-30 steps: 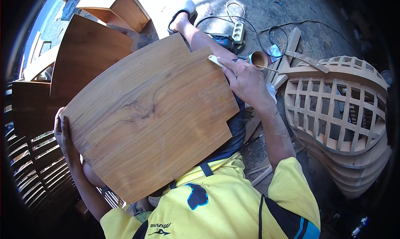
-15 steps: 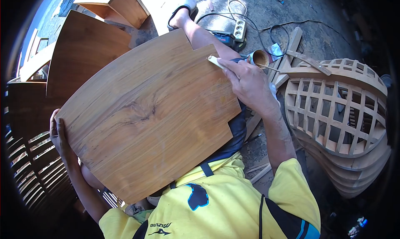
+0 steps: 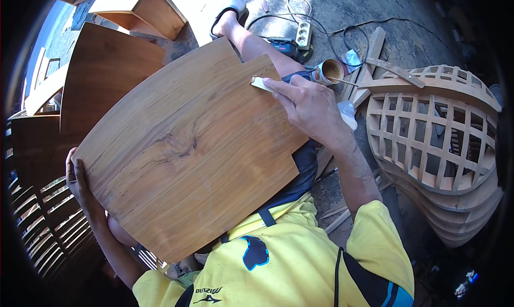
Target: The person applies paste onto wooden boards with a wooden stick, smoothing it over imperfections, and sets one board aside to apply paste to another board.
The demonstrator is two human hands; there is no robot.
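Note:
A wooden panel (image 3: pixel 198 162) with a curved far edge and notched right corners lies across my lap. My left hand (image 3: pixel 78 173) is closed around its left edge, with the fingers partly hidden behind the board. In my right hand (image 3: pixel 313 106) is a small white putty scraper (image 3: pixel 262 84), pinched between thumb and fingers. Brown paste shows on the scraper's tip, which rests at the panel's surface near the upper right notch. Just beyond that hand stands an opened tin (image 3: pixel 327 71) of tan paste, with a thin stick leaning out of it.
A power strip (image 3: pixel 303 35) with cables and a dark blue tool or battery (image 3: pixel 282 46) lie on the floor ahead. At the right is a slatted wooden frame (image 3: pixel 433 135). More curved panels (image 3: pixel 107 71) and a wooden box piece (image 3: pixel 144 10) stand at the left.
My right hand has slid the scraper left and slightly down across the panel. My left hand keeps its hold on the edge.

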